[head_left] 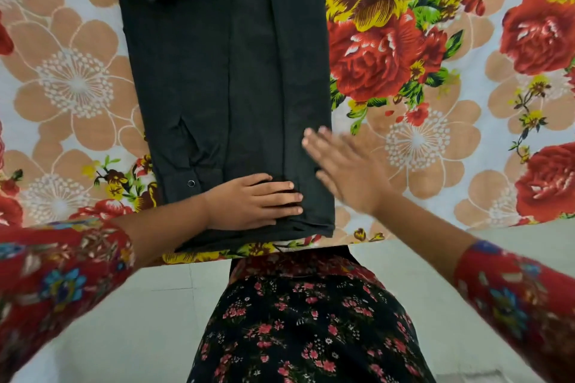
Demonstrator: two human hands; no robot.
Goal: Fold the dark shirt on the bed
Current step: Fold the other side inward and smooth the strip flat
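Left hand (253, 200) is flat, palm down on the shirt (224, 71) near its bottom hem, fingers spread, just pinning it, not gripping anything. Shirt's in the middle of the bed (435, 140), lengthwise, sides already folded in to a long strip w/ a sleeve tucked up top. Right hand (345, 165) is open and blurry at the strip's right edge, holding nothing, can't tell if it touches. Prob about halfway imo, the end-to-end folds are left.

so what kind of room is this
Probably a bedroom at home: a floral bedsheet covers the bed, the dark shirt lies on it, and pale floor tiles show below its edge.
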